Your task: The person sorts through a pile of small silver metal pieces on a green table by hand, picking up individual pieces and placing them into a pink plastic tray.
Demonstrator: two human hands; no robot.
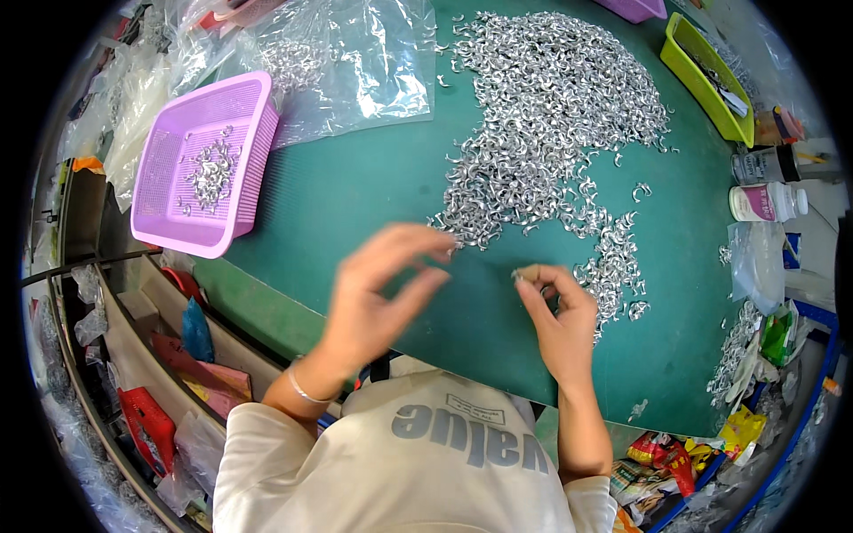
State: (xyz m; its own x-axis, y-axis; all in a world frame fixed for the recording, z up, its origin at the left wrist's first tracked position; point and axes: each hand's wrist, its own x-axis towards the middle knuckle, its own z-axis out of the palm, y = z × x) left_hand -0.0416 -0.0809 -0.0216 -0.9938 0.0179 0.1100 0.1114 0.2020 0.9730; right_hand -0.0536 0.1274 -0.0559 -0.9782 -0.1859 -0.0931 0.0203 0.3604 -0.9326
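Note:
A large heap of small, curved silver metal pieces [551,89] spreads over the green tabletop [355,186]. At the heap's near left edge is my left hand [378,289], slightly blurred, its thumb and fingers apart with a gap between them. My right hand [564,320] is closed in a pinch near the table's front. Between its thumb and forefinger shows the tip of a small metal piece [516,274], mostly hidden by the fingers. A smaller strip of the same pieces [617,258] lies just beyond and to the right of that hand.
On the left stands a purple plastic basket [247,178] with some metal pieces inside. Behind it lies a clear plastic bag [382,71]. A yellow-green tray [742,133], a white bottle [771,202] and more metal pieces [736,351] line the right side. An open drawer [231,364] sits at lower left.

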